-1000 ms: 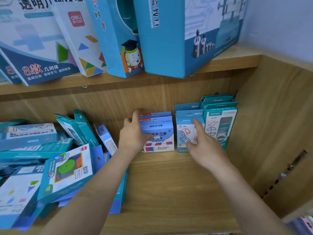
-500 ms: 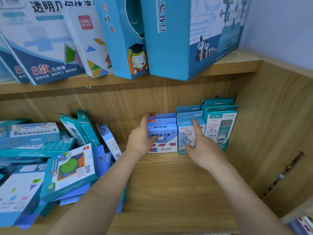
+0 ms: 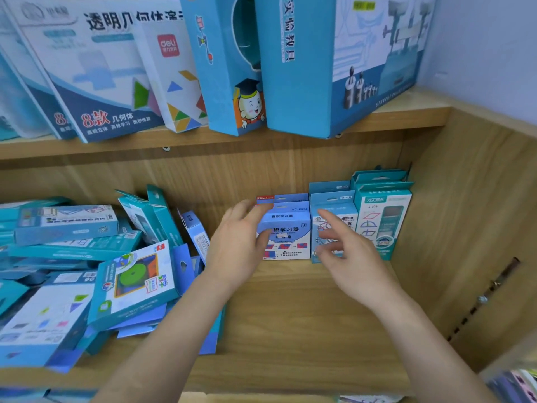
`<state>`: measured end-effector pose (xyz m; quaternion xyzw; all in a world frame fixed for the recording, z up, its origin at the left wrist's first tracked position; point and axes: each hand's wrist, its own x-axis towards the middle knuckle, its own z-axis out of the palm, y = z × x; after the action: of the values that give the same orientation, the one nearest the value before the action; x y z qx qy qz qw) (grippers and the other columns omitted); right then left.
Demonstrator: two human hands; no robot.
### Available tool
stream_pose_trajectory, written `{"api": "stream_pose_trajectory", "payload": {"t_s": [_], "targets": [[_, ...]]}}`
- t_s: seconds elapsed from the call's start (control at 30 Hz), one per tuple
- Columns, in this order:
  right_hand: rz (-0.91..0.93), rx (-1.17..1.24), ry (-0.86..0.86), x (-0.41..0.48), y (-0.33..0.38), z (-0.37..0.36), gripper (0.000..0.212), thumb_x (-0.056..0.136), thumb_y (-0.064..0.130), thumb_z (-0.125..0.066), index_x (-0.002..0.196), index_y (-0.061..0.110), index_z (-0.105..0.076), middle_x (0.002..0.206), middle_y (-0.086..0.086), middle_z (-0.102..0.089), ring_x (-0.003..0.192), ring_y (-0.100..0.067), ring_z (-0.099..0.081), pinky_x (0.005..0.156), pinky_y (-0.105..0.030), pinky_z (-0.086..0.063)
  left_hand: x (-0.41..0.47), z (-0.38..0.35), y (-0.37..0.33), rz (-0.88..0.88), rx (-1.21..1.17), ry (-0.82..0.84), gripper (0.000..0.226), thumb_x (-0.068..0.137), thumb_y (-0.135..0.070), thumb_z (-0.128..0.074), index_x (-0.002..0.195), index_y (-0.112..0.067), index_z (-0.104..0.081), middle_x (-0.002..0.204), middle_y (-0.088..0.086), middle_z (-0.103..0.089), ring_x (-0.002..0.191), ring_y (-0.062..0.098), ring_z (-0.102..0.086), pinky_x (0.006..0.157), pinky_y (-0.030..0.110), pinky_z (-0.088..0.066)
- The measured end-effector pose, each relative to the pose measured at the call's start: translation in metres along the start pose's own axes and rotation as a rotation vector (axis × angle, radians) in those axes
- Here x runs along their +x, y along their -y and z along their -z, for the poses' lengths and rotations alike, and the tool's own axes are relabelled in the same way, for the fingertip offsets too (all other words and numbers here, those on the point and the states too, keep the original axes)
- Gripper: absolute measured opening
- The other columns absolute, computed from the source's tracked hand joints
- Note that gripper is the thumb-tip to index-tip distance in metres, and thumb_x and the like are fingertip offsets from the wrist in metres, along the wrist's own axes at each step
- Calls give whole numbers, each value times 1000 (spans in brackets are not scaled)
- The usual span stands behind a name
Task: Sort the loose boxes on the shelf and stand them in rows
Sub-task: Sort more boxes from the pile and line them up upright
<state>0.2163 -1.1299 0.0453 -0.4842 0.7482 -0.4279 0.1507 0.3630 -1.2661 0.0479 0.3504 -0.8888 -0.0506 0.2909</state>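
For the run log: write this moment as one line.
left hand: on light blue box, upright | right hand: open, in front of teal box | loose pile: unsorted at left

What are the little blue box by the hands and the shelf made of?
The small light-blue printed box looks like thin cardboard with a smooth, slightly glossy print: it has folded edges and a hang tab. The tan shelf board looks like wood or wood-look laminate, matte, with grain lines; which one is unclear.
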Motion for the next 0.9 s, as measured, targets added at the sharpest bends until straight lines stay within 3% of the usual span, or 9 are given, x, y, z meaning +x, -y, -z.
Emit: {"api": "stream_pose_trajectory", "payload": {"t_s": [0.13,0.23,0.33,0.43,0.53,0.6,0.7,0.8,0.9], "targets": [[67,192,-8,-8,7,-12,38,89,15,-60,116,41,-58,98,14,-68,85,4,-61,80,-16,-47,-34,36,5,-56,-33,-85,21,90,-23,-56,108,-22,-67,109,-6,-65,98,18,-59,82,31,-49],[100,271,18,-15,17,-21,36,87,12,-62,93,47,-61,88,12,-70,78,-1,-63,74,-18,-48,-62,62,16,-24,-52,-95,29,90,-35,-43,99,-25,-68,99,-12,-67,90,10,-60,78,25,-47],[124,306,42,-22,32,-31,32,87,14,-63,86,46,-64,83,10,-71,79,-10,-65,75,-25,-51,-89,86,38,61,-7,-83,30,88,-33,-43,99,-24,-70,98,-11,-69,83,12,-63,72,28,-52],[142,304,63,-31,48,-46,28,87,14,-63,88,41,-66,83,9,-72,80,-11,-66,75,-23,-51,-112,106,71,131,65,-89,25,83,-22,-51,97,-24,-71,98,-8,-71,86,16,-65,73,26,-50],[168,275,72,-41,66,-70,29,88,13,-63,87,42,-65,83,16,-71,79,-4,-64,72,-16,-49,-129,121,105,156,110,-80,22,81,-23,-54,94,-24,-72,95,-7,-71,90,9,-58,75,19,-40],[186,257,67,-46,79,-91,30,88,11,-63,88,41,-65,82,19,-70,76,-1,-62,67,-12,-47,-138,129,127,164,118,-38,22,81,-28,-56,95,-24,-71,98,-7,-70,94,9,-55,78,19,-37],[186,238,63,-53,97,-129,28,87,8,-62,99,32,-69,89,18,-68,75,-3,-62,68,-21,-49,-154,140,164,187,135,87,40,82,-50,-48,109,-27,-68,114,-6,-66,107,17,-58,88,27,-45],[207,141,76,-57,112,-169,35,85,11,-64,115,29,-64,110,22,-59,104,3,-55,89,-22,-45,-167,151,197,200,128,255,56,80,-62,-46,129,-34,-54,137,-8,-51,127,14,-44,102,30,-38],[241,-17,106,-62,127,-200,57,82,25,-65,133,38,-46,137,10,-44,132,-8,-37,108,-18,-27,-177,153,225,162,100,368,71,76,-72,-39,139,-40,-38,149,-12,-35,136,11,-31,109,28,-29]]}}
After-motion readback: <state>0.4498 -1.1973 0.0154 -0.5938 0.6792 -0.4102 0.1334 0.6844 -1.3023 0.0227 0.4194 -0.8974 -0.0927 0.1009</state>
